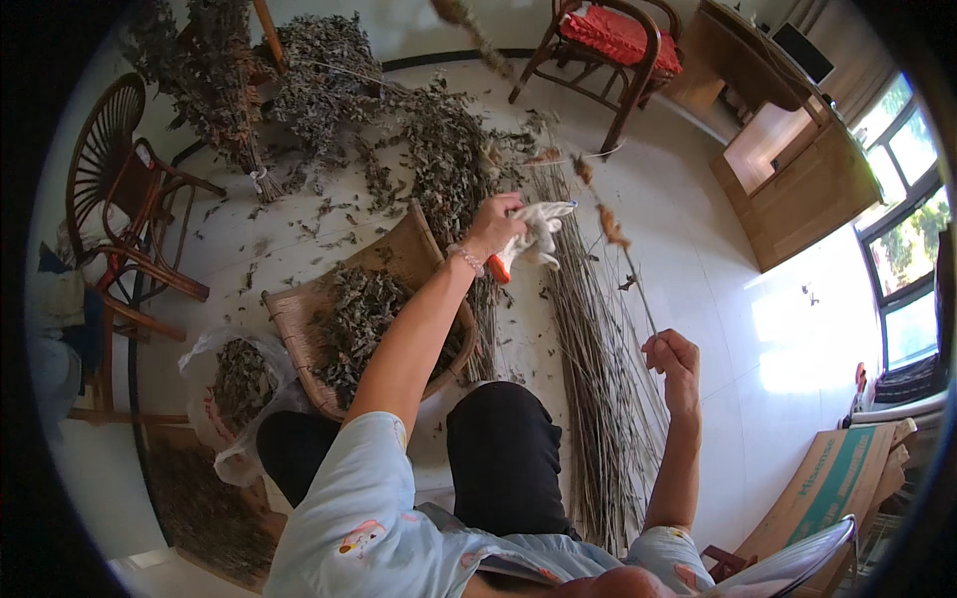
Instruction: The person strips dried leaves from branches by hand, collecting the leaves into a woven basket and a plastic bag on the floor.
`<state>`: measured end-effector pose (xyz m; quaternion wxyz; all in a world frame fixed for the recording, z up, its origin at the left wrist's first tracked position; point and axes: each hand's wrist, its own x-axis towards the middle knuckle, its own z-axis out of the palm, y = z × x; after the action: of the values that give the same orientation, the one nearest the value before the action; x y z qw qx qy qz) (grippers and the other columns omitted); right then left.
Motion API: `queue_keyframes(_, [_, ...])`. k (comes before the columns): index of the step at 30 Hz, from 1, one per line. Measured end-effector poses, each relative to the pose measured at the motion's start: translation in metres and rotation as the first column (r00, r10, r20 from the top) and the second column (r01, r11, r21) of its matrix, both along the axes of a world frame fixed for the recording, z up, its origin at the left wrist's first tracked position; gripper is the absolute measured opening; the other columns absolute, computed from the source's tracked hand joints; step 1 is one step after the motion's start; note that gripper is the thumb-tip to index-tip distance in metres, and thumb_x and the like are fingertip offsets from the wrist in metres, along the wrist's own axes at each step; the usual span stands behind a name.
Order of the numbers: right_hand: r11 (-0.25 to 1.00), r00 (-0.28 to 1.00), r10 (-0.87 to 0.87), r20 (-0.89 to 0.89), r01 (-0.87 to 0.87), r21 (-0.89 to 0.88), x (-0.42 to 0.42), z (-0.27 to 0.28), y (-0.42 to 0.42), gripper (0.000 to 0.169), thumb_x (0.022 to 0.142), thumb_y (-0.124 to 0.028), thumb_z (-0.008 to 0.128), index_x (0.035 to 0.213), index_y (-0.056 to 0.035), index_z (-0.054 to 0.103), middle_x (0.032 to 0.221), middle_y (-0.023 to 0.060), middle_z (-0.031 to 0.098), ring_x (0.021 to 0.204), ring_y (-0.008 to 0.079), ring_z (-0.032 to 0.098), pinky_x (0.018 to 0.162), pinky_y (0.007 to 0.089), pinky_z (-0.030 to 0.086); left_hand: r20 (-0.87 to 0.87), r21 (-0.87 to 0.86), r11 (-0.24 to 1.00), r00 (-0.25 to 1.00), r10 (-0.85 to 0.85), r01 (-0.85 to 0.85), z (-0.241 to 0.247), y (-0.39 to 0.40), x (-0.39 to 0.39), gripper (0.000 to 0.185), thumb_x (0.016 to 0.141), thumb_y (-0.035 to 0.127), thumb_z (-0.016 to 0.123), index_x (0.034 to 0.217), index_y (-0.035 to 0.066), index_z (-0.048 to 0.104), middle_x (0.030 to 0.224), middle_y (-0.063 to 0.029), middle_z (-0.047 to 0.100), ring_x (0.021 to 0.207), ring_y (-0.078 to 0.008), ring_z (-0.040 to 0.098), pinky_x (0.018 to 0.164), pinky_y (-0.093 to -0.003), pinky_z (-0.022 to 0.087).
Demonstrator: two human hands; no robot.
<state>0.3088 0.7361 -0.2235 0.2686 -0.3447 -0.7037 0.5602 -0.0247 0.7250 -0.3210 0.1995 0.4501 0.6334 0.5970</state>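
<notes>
My left hand (493, 224), with a beaded bracelet at the wrist, is closed on a white cloth glove (537, 228) with an orange cuff. My right hand (674, 353) pinches the lower end of a dried plant stalk (635, 276) that slants up and left, with brown fluffy tufts along it. Bare stalks (598, 389) lie in a long pile on the floor between my arms. Under my left forearm stands a woven bamboo scoop basket (299, 329) holding dried leaves (359, 321). Leafy dried stems (445, 157) lie beyond the basket.
A plastic bag (280, 359) of dried leaves sits left of the basket. Bundled dried plants (239, 97) stand at upper left near a rattan chair (116, 179). Another chair (624, 67), a wooden desk (815, 187) and a flattened cardboard box (830, 478) are around the floor, which has scattered leaf bits.
</notes>
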Motion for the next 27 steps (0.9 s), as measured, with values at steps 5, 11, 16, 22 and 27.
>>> queue_keyframes(5, [0.983, 0.933, -0.097, 0.347, 0.036, 0.18, -0.021, -0.055, 0.02, 0.017, 0.079, -0.014, 0.046, 0.074, -0.0007, 0.054, 0.05, 0.007, 0.042, 0.048, 0.0111, 0.038, 0.046, 0.0267, 0.033, 0.665, -0.321, 0.928, 0.652, 0.364, -0.191, -0.013, -0.044, 0.039, 0.006, 0.061, 0.003, 0.049, 0.066, 0.002, 0.052, 0.062, -0.007, 0.052, 0.054, -0.0184, 0.051, 0.049, -0.0291, 0.044])
queue_keyframes(11, [0.945, 0.944, -0.146, 0.294, 0.046, 0.323, -0.045, -0.058, -0.017, 0.016, 0.078, -0.017, 0.049, 0.078, -0.0023, 0.055, 0.052, 0.0126, 0.044, 0.048, 0.0153, 0.043, 0.048, 0.0291, 0.036, 0.883, -0.325, 0.907, 0.258, 0.393, -0.267, -0.068, -0.117, 0.042, 0.004, 0.064, 0.0, 0.045, 0.061, 0.002, 0.045, 0.062, -0.0076, 0.049, 0.052, -0.0196, 0.05, 0.047, -0.0329, 0.045])
queue_keyframes(16, [0.942, 0.96, -0.069, 0.273, -0.028, 0.336, -0.061, -0.051, -0.041, 0.016, 0.077, -0.015, 0.052, 0.081, -0.0007, 0.058, 0.059, 0.014, 0.052, 0.05, 0.0207, 0.05, 0.05, 0.0297, 0.039, 0.931, -0.154, 0.926, 0.263, 0.253, -0.346, -0.027, -0.162, 0.049, 0.017, 0.066, -0.001, 0.042, 0.082, -0.002, 0.048, 0.074, -0.0075, 0.051, 0.065, -0.0192, 0.054, 0.058, -0.0312, 0.046])
queue_keyframes(22, [0.879, 0.965, 0.136, 0.223, -0.221, 0.422, -0.124, -0.053, -0.069, 0.015, 0.077, -0.011, 0.05, 0.083, 0.0007, 0.058, 0.07, 0.0176, 0.056, 0.059, 0.0274, 0.056, 0.055, 0.0315, 0.043, 0.969, 0.234, 0.971, 0.093, -0.229, -0.046, 0.0, -0.179, 0.061, 0.028, 0.07, 0.007, 0.046, 0.095, -0.006, 0.045, 0.088, -0.0137, 0.053, 0.08, -0.0242, 0.054, 0.074, -0.0377, 0.044])
queue_keyframes(27, [0.691, 0.891, 0.388, 0.236, -0.45, 0.566, -0.161, -0.082, -0.076, 0.012, 0.07, -0.006, 0.051, 0.082, -0.0012, 0.052, 0.071, 0.0173, 0.054, 0.067, 0.0354, 0.053, 0.055, 0.0383, 0.041, 0.81, 0.581, 0.787, 0.051, -0.585, -0.206, 0.004, -0.187, 0.081, 0.032, 0.074, -0.002, 0.043, 0.106, -0.005, 0.042, 0.099, -0.0158, 0.05, 0.094, -0.0229, 0.05, 0.084, -0.0333, 0.041])
